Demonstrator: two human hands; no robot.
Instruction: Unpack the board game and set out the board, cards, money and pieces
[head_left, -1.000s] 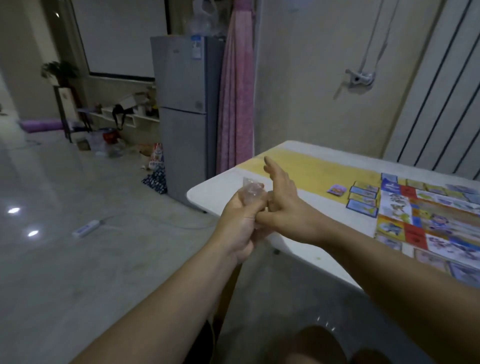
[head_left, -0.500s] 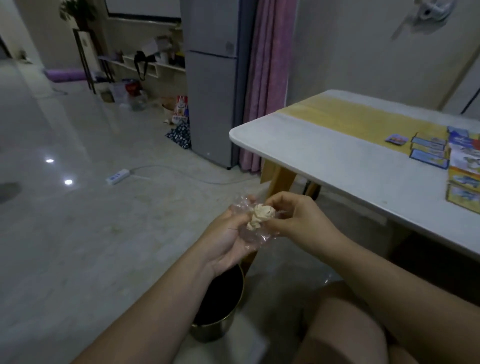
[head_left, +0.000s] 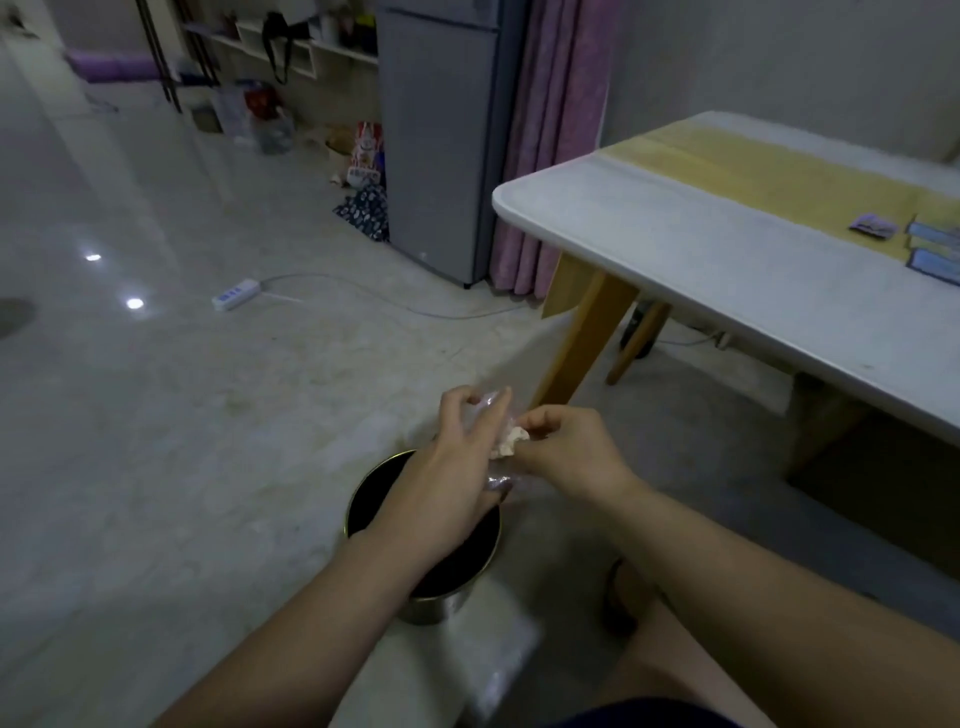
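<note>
Both forearms come up from the bottom of the frame and meet just below centre. The left hand (head_left: 452, 467) has its fingers curled round some clear plastic (head_left: 496, 408), and the right hand (head_left: 569, 452), knuckles up, is pinching a pale crumpled wad (head_left: 511, 442).

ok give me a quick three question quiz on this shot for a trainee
1. True or false: the left hand is empty.
2. What stands on the floor below both hands? A) a box B) a bin C) a stool
3. Fill in: the cards lie on the ____.
Key: 1 false, it holds a clear wrapper together with the right hand. 2 B. 3 table.
</note>
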